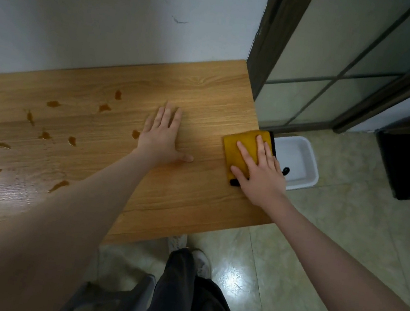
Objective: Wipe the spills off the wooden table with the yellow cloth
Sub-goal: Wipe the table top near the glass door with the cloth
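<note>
A: Start with the biggest thing. What is the wooden table (207,97) like?

B: Hard, smooth and glossy under the light. Its left half carries scattered brown spills (52,103), roughly 12 puddles and drips, none wiped yet by the look of them.

A: And the hands?

B: Well apart. The left hand (162,137) lies flat on bare wood, fingers spread, holding nothing, 1 spill just beside its wrist. The right hand (259,167) is pressed flat on the yellow cloth (242,145), fingers extended rather than curled round it.

A: Where does that cloth sit?

B: At the table's right edge, near the far corner, above a white basin (303,167) on the floor. It is folded, with a dark trim or backing showing along its edges.

A: How will it handle?

B: Light, soft and limp, I judge, so it should slide easily on that slick top. A flat palm in its middle, pushing down, seems the best hold; pinching 1 corner would let it bunch up.
</note>
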